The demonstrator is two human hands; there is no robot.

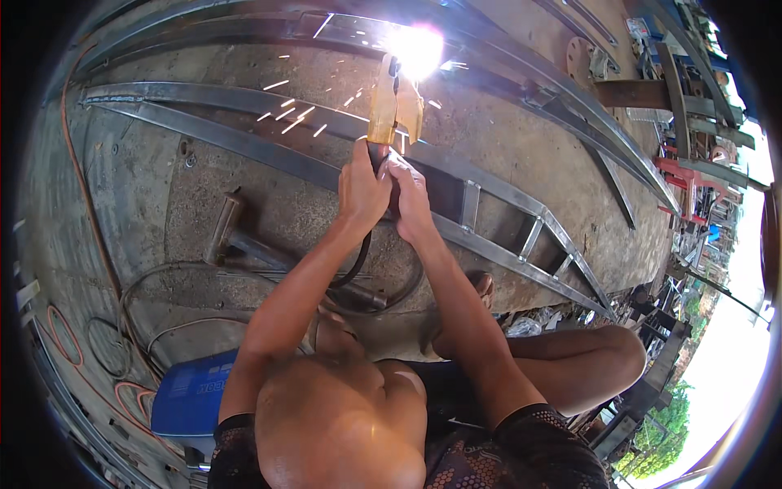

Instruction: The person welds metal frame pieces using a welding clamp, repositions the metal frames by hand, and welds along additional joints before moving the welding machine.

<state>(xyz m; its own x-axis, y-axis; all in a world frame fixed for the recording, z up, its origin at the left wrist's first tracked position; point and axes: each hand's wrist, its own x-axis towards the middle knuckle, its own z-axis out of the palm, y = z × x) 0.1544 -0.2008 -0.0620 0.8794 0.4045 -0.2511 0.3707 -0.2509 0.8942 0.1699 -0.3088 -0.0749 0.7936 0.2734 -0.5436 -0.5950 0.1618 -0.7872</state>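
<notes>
"Left hand (358,187) is wrapping the lower end of a yellow holder (381,118), fingers curled tight. Right one?"

"Right hand (410,191) is pressing in just beside it, fingers bent onto the same grip. Exactly where each fingertip is landing, I can't tell."

"And the holder?"

"Pointing away from the body, its far end disappearing into white glare (418,53). Sparks (305,113) are showing off to the left. Dark cable (356,265) is hanging below the hands."

"Step, by your reckoning?"

"Welding, I'm judging: an arc seems to be burning at or near the long steel rails (236,31). Glare is covering the tip, so I'm not confirming contact."

"What's the next move calling for?"

"Steady hands, I'm thinking, and a small, controlled shift along the steel, cable running free."

"Farther out?"

"Nearer steel frame (236,145) is stretching to both sides of the hands. Pipe piece (224,228) is lying to their left; blue plastic seat (191,395) is standing lower left."
</notes>
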